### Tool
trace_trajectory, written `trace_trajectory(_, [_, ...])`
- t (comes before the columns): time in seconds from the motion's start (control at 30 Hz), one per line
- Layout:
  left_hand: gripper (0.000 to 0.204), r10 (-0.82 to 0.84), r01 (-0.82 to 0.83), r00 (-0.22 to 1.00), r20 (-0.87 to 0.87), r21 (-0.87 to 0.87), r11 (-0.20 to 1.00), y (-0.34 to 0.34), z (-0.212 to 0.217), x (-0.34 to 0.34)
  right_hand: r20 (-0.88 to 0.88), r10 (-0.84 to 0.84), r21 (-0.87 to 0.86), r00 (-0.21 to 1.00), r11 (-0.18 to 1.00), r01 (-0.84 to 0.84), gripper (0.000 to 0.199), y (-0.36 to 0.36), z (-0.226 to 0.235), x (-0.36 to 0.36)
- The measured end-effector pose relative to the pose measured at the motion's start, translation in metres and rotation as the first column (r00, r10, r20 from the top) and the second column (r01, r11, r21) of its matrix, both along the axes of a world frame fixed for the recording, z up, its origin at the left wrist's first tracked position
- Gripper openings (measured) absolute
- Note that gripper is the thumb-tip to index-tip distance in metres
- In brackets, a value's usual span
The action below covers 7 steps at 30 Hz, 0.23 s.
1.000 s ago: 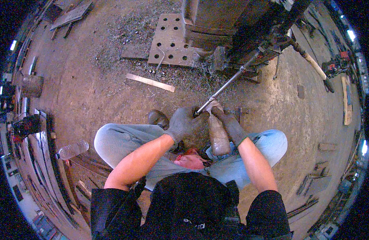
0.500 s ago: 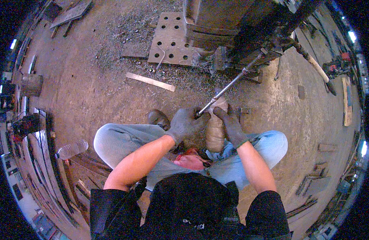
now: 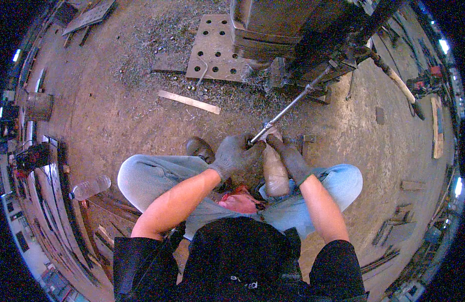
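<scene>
My left hand (image 3: pixel 237 152), in a grey knit glove, is closed round the dark near end of a long thin metal rod (image 3: pixel 288 107). The rod slants away to the upper right, where its far end meets the dark metal machine (image 3: pixel 318 45). My right hand (image 3: pixel 291 157), gloved too, has its fingers curled over the upper part of a tan, wrapped-looking cylinder (image 3: pixel 275 173). This cylinder stands between my knees and its upper end lies under the rod, close to my left fingertips. What kind of thing it is, I cannot make out.
Ahead, a perforated steel plate (image 3: pixel 212 48) lies among metal shavings, with a bent rod (image 3: pixel 202 73) on it. A flat bar (image 3: pixel 188 102) lies nearer. A red cloth (image 3: pixel 240 200) is in my lap. A clear plastic bottle (image 3: pixel 91 187) lies left; a pale-handled tool (image 3: pixel 393 80) leans right.
The tan cylinder has tilted: its upper end has swung left and toward me, and its lower end slightly right. The rod and my left hand have hardly moved.
</scene>
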State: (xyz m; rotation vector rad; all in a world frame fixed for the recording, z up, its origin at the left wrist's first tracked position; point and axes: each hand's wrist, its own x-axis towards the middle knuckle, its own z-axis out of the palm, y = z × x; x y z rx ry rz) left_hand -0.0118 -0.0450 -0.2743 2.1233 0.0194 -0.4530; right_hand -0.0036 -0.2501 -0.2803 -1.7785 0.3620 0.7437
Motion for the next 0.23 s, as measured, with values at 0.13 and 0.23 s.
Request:
trace_trajectory(0.13, [0.052,-0.009,0.008,0.999,-0.041,-0.006,1.0,-0.0001,-0.0009,0.0005,-0.014,-0.018,0.022,1.0,1.0,0.019,0.069,-0.0003,-0.0026,-0.0015])
trace_trajectory(0.23, [0.051,-0.016,0.016,0.999,-0.041,0.005,1.0,-0.0002,-0.0036,-0.0004,0.008,0.01,0.103,1.0,0.995,-0.011,0.084,-0.001,-0.0041,-0.0011])
